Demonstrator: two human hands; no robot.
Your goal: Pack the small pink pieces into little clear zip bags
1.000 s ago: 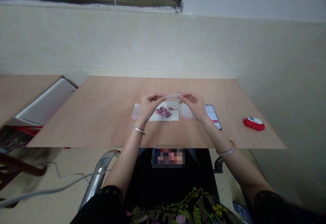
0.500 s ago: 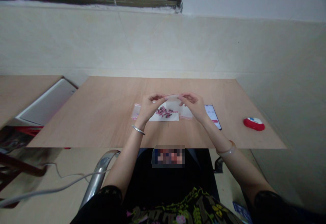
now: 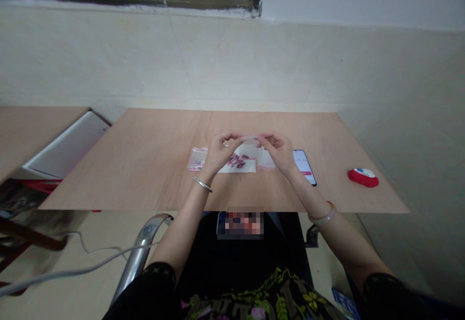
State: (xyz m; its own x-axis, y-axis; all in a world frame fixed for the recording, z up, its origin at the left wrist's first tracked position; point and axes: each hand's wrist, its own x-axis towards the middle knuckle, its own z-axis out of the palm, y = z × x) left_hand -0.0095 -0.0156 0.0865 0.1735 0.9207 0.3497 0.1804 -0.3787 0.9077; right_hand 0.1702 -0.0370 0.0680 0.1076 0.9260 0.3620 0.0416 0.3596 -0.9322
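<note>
Between my two hands a clear zip bag (image 3: 250,139) is stretched above the table, its top edge pinched by fingers on both sides. My left hand (image 3: 222,151) is closed on the bag's left part. At the right part, my right hand (image 3: 278,148) is closed on it too. Below them a sheet of white paper (image 3: 247,168) carries a pile of small pink and dark pieces (image 3: 237,160), too small to name. Left of the paper lies another small clear bag (image 3: 197,157) with a few pieces in it. A further clear bag (image 3: 266,161) lies at the paper's right.
A phone (image 3: 303,166) with a lit screen lies right of my right hand. Farther right is a red and white object (image 3: 363,177) on the wooden table (image 3: 152,165). Another phone-like item (image 3: 220,224), mostly blurred out, rests on my lap. A metal chair arm (image 3: 140,247) stands at left.
My left hand has shifted to the right, closer to my right hand, uncovering more of the small bag at left. My right hand has barely moved.
</note>
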